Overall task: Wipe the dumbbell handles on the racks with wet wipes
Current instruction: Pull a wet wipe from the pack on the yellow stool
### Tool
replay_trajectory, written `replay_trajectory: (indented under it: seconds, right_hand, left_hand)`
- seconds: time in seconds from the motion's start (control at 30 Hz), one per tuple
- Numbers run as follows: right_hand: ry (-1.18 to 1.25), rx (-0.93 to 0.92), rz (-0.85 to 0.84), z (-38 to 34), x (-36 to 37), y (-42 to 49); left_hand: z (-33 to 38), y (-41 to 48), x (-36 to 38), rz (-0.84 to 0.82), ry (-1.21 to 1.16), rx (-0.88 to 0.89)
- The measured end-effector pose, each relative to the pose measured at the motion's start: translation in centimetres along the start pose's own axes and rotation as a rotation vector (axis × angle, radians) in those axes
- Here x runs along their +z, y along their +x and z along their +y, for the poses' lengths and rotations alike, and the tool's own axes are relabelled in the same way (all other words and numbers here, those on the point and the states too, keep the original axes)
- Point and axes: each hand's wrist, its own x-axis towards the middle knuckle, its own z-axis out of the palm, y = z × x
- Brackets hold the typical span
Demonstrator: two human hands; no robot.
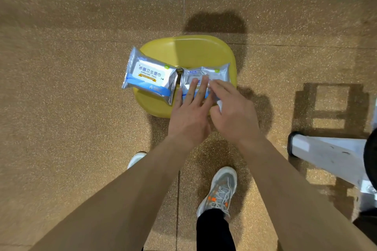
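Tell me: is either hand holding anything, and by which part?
The left hand presses flat on the right pack. The right hand seems to pinch a wipe; by which part cannot be told.

Arms extended, left hand (188,116) flat with straight fingers, right hand (232,116) overlapping its edge.

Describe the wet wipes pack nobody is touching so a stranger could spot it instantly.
Find the yellow stool on the brown floor; two silver-blue packs lie on it. The wanted pack is the left one, overhanging the stool's edge, its label showing, while the right pack lies under the left hand and right hand.
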Motion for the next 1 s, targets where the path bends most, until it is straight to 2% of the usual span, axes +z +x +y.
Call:
replay_trajectory:
  seconds: [0.1, 0.23, 0.3, 0.43, 0.57, 0.7, 0.83, 1.0]
  right_hand:
    - [0.019, 0.065, -0.094, 0.0, 0.9, 0.4]
    - [0.140, 0.142, -0.092, 0.0, 0.7, 0.7]
    - [0.111, 0.147, -0.095, 0.3, 0.4, 0.8]
    - [0.065, 0.120, -0.057, 0.2, 0.2, 0.5]
    - [0.142, 0.168, 0.056, 0.5, -0.2, -0.5]
    - [-0.041, 0.142, -0.054, 0.7, -0.6, -0.6]
    - [0.012, 0.178, 0.008, 1.4, -0.8, -0.5]
    - [0.049, 0.246, -0.134, 1.4, -0.7, -0.6]
  left_hand:
    - [0.2, 0.1, -0.3, -0.053, -0.002, -0.025]
    - [0.3, 0.3, -0.5, -0.066, -0.015, -0.042]
    - [0.5, 0.3, -0.8, -0.075, -0.027, -0.045]
    - [0.6, 0.0, -1.0, -0.062, -0.017, -0.035]
    - [0.7, 0.2, -1.7, -0.077, -0.004, -0.038]
    - [1.1, 0.2, -2.4, -0.077, 0.076, -0.014]
    - [2.0, 0.4, -2.3, -0.100, 0.132, -0.001]
    - [1.7, 0.3, -1.7, -0.131, 0.067, -0.002]
